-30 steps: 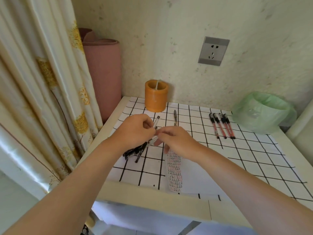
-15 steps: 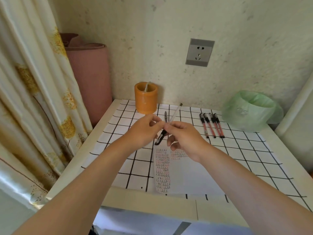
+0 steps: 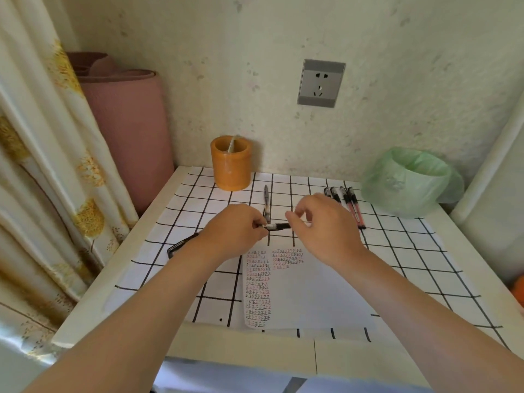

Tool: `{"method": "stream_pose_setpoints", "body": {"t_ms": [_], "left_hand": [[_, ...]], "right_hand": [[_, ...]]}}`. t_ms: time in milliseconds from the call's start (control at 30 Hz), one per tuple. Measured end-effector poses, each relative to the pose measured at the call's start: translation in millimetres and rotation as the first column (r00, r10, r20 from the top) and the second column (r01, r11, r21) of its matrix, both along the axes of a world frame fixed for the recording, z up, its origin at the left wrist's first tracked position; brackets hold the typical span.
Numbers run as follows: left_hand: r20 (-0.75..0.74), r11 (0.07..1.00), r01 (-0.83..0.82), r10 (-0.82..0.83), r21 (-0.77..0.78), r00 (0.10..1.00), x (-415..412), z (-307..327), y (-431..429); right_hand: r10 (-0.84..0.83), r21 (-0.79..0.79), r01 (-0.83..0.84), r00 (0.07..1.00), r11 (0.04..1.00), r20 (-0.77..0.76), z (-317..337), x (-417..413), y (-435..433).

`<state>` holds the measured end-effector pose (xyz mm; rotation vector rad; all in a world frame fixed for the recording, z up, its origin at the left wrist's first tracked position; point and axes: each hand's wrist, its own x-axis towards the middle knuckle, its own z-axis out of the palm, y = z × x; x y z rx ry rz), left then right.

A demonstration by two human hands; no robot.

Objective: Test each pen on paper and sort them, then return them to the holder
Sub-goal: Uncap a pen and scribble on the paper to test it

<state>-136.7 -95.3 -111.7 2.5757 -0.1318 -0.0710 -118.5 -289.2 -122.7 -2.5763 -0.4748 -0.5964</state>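
Both hands meet above the table's middle on one black pen [image 3: 279, 226], which lies level between them. My left hand [image 3: 235, 232] pinches its left end; my right hand [image 3: 326, 225] grips the right part. Just below lies white paper [image 3: 312, 290] with rows of small test marks at its left. Several black pens [image 3: 181, 245] lie under my left wrist, mostly hidden. One dark pen [image 3: 266, 201] lies behind the hands. Several red pens [image 3: 350, 205] lie in a row at the right. An orange holder [image 3: 231, 164] stands at the back with one light stick in it.
A black-grid white cloth [image 3: 411, 251] covers the table. A bin lined with a green bag [image 3: 411, 180] stands at the back right. A pink rolled mat [image 3: 127, 123] and a curtain [image 3: 42, 165] stand on the left. A wall socket [image 3: 320, 83] is above.
The bundle of black pens that my left hand held now lies on the table. The single pen has turned from pointing up and right to lying level between both hands.
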Motion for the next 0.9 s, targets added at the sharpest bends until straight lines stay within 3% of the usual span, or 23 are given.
{"method": "stream_pose_setpoints", "body": {"t_ms": [67,133,200,367,633,800,900], "left_hand": [[0.030,0.999,0.038,-0.037,-0.018,0.999,0.7,-0.6,-2.9],[0.062,0.997,0.065,-0.061,-0.052,0.996,0.5,-0.4,-5.8],[0.097,0.994,0.085,-0.078,-0.063,0.992,0.5,-2.0,-7.7],[0.210,0.986,0.139,-0.117,-0.091,0.971,-0.3,-3.5,-10.8],[0.156,0.970,0.139,-0.108,-0.198,0.982,2.3,-2.9,-6.2],[0.103,0.975,0.135,-0.119,-0.174,0.988,5.2,-6.7,-0.1],[0.046,0.992,0.122,-0.120,-0.031,0.992,4.3,-9.8,2.1]], "right_hand": [[0.163,-0.109,-0.160,0.986,0.981,0.026,-1.6,2.3,-0.7],[0.261,-0.150,-0.280,0.956,0.948,-0.131,-4.3,3.5,-2.4],[0.306,-0.093,-0.341,0.913,0.936,-0.270,-7.3,2.0,-3.1],[0.283,-0.110,-0.321,0.920,0.940,-0.271,-7.4,1.4,-6.3],[0.222,-0.221,-0.271,0.949,0.937,-0.223,-1.5,1.1,-8.3],[0.223,-0.123,-0.291,0.893,0.949,-0.391,-2.3,-0.9,-9.1],[0.292,0.084,-0.288,0.825,0.954,-0.485,-6.4,-2.9,-13.5]]}}
